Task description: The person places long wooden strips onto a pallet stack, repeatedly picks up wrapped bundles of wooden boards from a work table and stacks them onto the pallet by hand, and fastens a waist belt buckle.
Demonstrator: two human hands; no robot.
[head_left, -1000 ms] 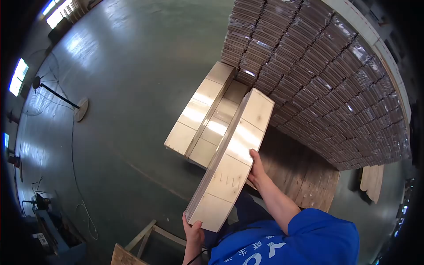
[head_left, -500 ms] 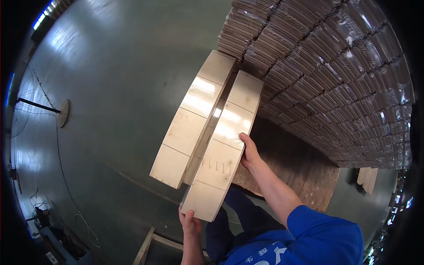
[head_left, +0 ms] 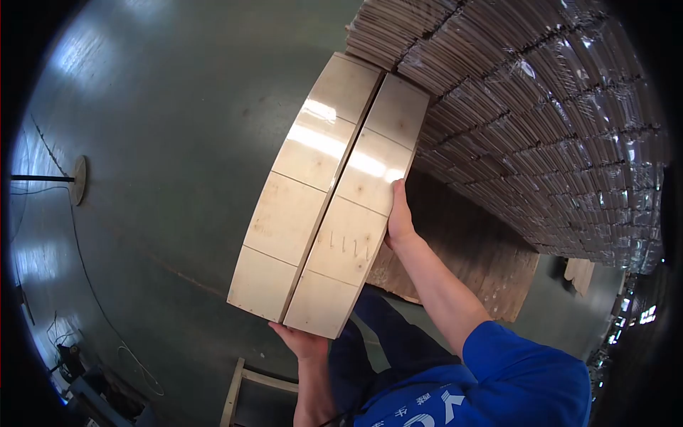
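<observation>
Two long pale wooden boards lie side by side at the middle of the view, their tops crossed by thin dark lines. The right board [head_left: 353,203] has pencil-like strokes on it and sits close against the left board [head_left: 286,192], with a narrow dark gap between them. My right hand [head_left: 400,215] grips the right board's outer edge, thumb up along the side and fingers hidden below. At the near end, my left hand [head_left: 304,343] holds the right board from beneath, close to the seam; most of its fingers are out of sight.
Tall stacks of flattened cardboard [head_left: 512,135] in clear wrap rise at the right. A brown wooden sheet [head_left: 491,263] lies beneath them. Near my legs is a wooden frame [head_left: 233,395]. A round-based stand [head_left: 80,181] and cables are on the green floor at the left.
The right board has moved up and left against the left board, narrowing the gap and evening their ends. My left hand's thumb has left the top corner and the hand is now under the near end.
</observation>
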